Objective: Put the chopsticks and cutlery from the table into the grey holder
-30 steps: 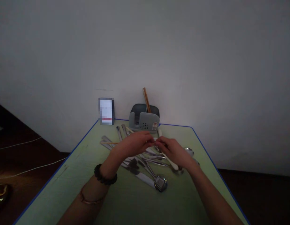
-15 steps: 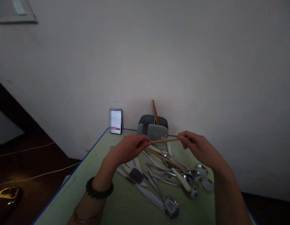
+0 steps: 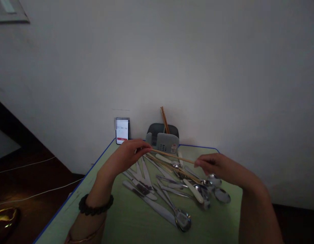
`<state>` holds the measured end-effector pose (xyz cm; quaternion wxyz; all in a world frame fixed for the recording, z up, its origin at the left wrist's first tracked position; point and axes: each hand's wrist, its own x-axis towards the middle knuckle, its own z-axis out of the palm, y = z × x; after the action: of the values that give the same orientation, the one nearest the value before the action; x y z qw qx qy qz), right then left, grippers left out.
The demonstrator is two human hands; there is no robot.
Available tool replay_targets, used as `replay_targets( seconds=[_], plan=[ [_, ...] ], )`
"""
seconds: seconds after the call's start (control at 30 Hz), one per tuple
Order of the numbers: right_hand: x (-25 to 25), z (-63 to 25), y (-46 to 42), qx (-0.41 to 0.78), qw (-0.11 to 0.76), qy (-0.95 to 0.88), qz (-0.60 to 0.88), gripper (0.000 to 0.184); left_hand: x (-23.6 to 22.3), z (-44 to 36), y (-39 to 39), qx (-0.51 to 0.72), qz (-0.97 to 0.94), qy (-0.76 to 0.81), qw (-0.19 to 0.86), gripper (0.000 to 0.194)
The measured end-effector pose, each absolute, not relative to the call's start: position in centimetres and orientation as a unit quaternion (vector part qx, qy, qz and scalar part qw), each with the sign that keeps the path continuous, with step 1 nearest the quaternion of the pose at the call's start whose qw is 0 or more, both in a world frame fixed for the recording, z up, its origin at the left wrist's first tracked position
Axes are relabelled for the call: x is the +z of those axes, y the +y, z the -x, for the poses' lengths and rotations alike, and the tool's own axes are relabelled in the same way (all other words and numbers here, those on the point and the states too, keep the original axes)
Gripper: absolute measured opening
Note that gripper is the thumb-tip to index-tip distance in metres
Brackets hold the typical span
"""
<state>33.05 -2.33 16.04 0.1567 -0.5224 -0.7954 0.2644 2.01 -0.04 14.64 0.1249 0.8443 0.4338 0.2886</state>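
Note:
A wooden chopstick [image 3: 173, 156] is stretched between my two hands above the table. My left hand [image 3: 131, 151] pinches its left end, and my right hand [image 3: 211, 162] pinches the right end, which sits slightly lower. Beneath them lies a loose spread of cutlery: a large spoon [image 3: 182, 220] at the front, a knife [image 3: 157, 208], a cream-handled piece [image 3: 193, 191], more spoons [image 3: 222, 195] to the right and several wooden chopsticks [image 3: 187, 174]. Behind the hands stands a grey utensil holder [image 3: 167, 143] with wooden chopsticks [image 3: 165, 120] upright in it.
A lit phone [image 3: 122, 130] leans against the wall [image 3: 210, 78] at the table's back left corner. The pale green table [image 3: 136, 230] has a blue edge. White cables [image 3: 45, 191] run across the dark floor on the left.
My hands have moved slightly apart, and more of the chopstick shows between them. Its right end has dropped, so it now slopes down to the right. The view has shifted a little.

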Motion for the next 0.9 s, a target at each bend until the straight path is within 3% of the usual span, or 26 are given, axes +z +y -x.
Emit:
replay_targets(
  seconds=[0.1, 0.4, 0.6, 0.9],
  plan=[
    [16.2, -32.9, -3.0, 0.294, 0.137, -0.809, 0.49, 0.039, 14.7, -3.2, -0.5, 0.289, -0.849, 0.422, 0.132, 0.025],
    [16.6, -31.2, -3.2, 0.23, 0.208, -0.815, 0.489, 0.027, 14.8, -4.5, -1.4, 0.336, -0.838, 0.406, 0.143, 0.019],
    [16.6, -28.7, -3.1, 0.279, 0.198, -0.831, 0.439, 0.027, 14.7, -5.3, -1.6, 0.328, -0.85, 0.386, 0.146, 0.02],
    [16.9, -30.5, -3.0, 0.264, 0.2, -0.835, 0.439, 0.03, 15.0, -4.3, -1.5, 0.355, -0.837, 0.402, 0.109, 0.02]
  ],
)
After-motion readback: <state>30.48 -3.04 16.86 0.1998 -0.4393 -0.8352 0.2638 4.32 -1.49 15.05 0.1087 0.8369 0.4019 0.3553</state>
